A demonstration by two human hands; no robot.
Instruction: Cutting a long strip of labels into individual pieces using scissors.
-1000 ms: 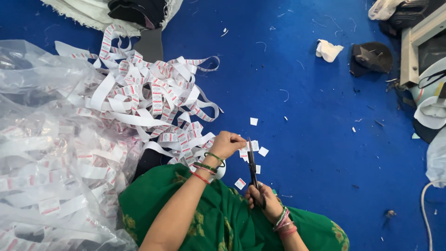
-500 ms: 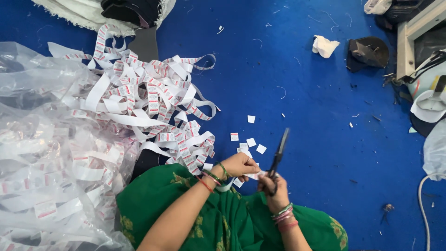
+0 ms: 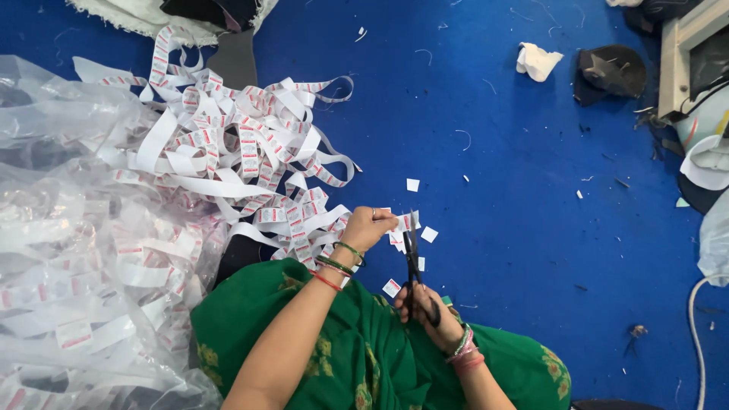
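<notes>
Label tape (image 3: pixel 250 159) lies in a loose white-and-red tangle on the blue floor (image 3: pixel 516 228), spilling from the clear plastic bags (image 3: pixel 68 250) at your left toward your lap in the head view. Your left hand (image 3: pixel 370 226) pinches the free end of the strip, fingers closed on it, just beside the blades. Half a second ago that hand sat lower, near your knee, and the scissors (image 3: pixel 412 262) pointed up and away to the right; now the hand is raised and the blades stand nearly upright against the strip, so I judge another label is being lined up for the cut. Your right hand (image 3: pixel 425 307) is closed around the scissor handles. By count: one pair of scissors, two hands, about five cut labels (image 3: pixel 413 184) scattered around the blades, and one crumpled white cloth (image 3: pixel 538 61) well apart at the top right.
</notes>
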